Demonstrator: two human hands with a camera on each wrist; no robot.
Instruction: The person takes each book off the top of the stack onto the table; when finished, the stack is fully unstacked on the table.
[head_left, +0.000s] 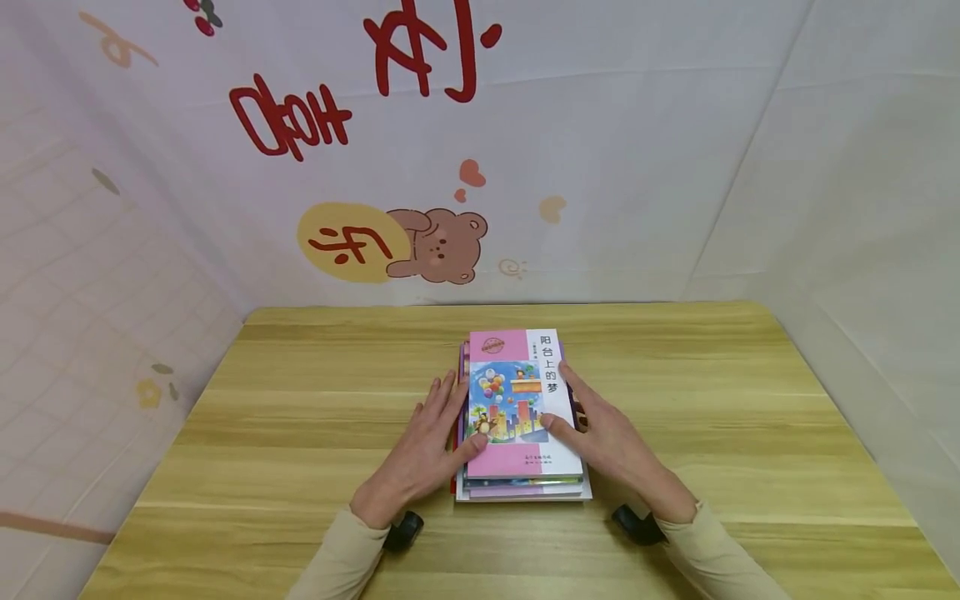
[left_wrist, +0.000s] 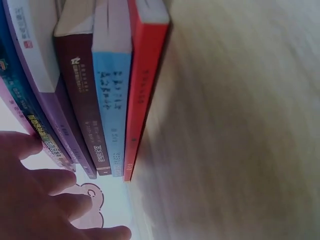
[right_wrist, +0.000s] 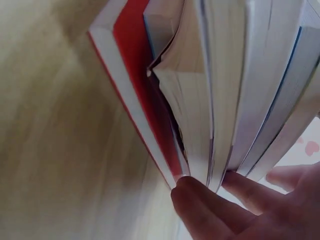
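A stack of several paperback books stands in front of me, topped by a pink-and-white book (head_left: pixel 510 400) with a city and balloons on its cover. My left hand (head_left: pixel 420 450) lies along the left side, its thumb over the top cover and its fingers extended. On the opposite side, my right hand (head_left: pixel 618 442) rests its thumb on the cover, with fingertips touching the page edges in the right wrist view. The left wrist view shows the spines: a red book (left_wrist: pixel 145 75) at the bottom, then a light-blue book (left_wrist: pixel 112 95), a maroon book (left_wrist: pixel 82 85) and a purple book (left_wrist: pixel 62 120).
The stack sits near the middle of a wood-grain table (head_left: pixel 300 400). White cloth (head_left: pixel 630 125) printed with a bear and red characters hangs behind the table and at its sides. A black wrist device (head_left: pixel 403 532) shows by my left sleeve.
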